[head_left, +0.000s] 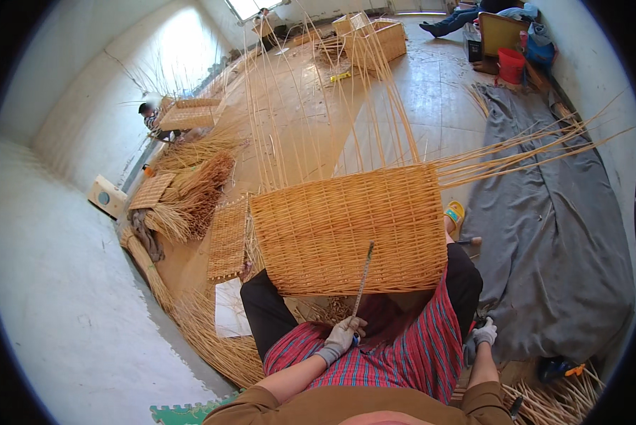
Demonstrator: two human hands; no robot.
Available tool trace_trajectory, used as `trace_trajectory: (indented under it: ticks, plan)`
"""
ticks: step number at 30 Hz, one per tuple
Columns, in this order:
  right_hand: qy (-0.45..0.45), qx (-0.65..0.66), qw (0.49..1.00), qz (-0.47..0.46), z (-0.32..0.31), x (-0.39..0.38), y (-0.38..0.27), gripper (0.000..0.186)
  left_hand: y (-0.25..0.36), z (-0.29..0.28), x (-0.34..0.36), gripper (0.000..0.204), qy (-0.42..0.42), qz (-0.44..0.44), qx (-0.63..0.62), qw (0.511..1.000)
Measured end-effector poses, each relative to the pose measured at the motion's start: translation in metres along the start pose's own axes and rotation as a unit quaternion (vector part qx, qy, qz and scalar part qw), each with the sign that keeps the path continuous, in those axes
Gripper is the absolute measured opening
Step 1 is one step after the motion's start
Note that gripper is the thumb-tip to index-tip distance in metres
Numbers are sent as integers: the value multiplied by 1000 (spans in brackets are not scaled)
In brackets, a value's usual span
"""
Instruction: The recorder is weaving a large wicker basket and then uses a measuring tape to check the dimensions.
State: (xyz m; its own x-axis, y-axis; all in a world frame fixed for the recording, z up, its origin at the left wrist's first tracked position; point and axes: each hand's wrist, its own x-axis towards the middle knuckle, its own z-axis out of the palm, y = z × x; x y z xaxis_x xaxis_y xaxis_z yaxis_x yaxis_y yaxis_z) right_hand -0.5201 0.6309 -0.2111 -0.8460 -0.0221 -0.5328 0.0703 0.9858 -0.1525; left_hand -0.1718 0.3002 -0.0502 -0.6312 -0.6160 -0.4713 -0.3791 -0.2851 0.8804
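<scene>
A woven wicker panel (350, 230) stands tilted across my knees, with long loose canes (523, 152) sticking out of its far edge and right side. My gloved left hand (343, 336) is closed round a tape measure (364, 276); its narrow blade reaches up over the lower part of the weave. Out to my right, beside my thigh, is my gloved right hand (485, 331), its fingers curled by a dark object too small to make out. A striped red cloth (417, 340) covers my lap.
Bundles of cane (205, 191) and a flat woven piece (228, 237) lie on the left. A grey cloth (544, 248) spreads along the right wall, with a red bucket (510, 66) beyond it. Farther back are a wicker box (378, 46) and other people (155, 120).
</scene>
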Motion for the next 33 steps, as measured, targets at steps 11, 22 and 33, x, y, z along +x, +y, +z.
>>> trace_trajectory:
  ticks: [11, 22, 33]
  plan:
    - [86, -18, 989, 117, 8, 8, 15, 40, 15, 4, 5, 34, -15, -74, 163, 984]
    - [4, 92, 996, -11, 27, 31, 53, 35, 81, 18, 40, 45, -42, 8, -113, 993]
    - [119, 326, 923, -165, -86, -85, 44, 33, 115, 64, 112, 46, -58, 13, -338, 939]
